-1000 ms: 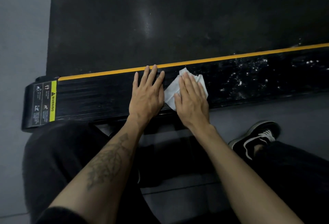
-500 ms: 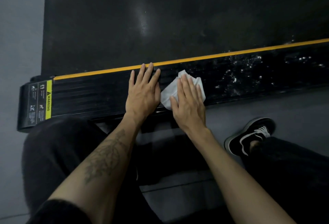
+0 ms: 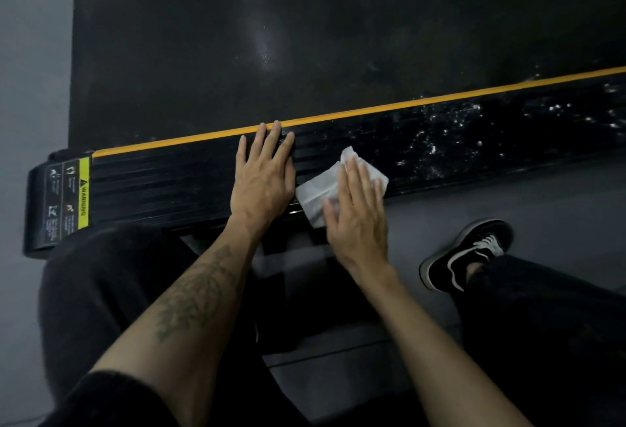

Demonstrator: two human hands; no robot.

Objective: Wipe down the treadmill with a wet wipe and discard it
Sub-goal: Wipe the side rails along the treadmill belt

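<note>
Grey gym flooring borders the black ribbed side rail of the treadmill, which carries a yellow edge stripe and a warning label at its end. Flat on that rail lies the left hand, fingers straight and holding nothing, seemingly to brace the crouched body. Just beside it, the right hand presses the crumpled white wet wipe against the rail's near edge with outstretched fingers, spreading pressure for wiping.

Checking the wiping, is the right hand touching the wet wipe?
Touching. The head view shows the right hand lying flat on the wet wipe, pressing it onto the treadmill side rail.
</note>
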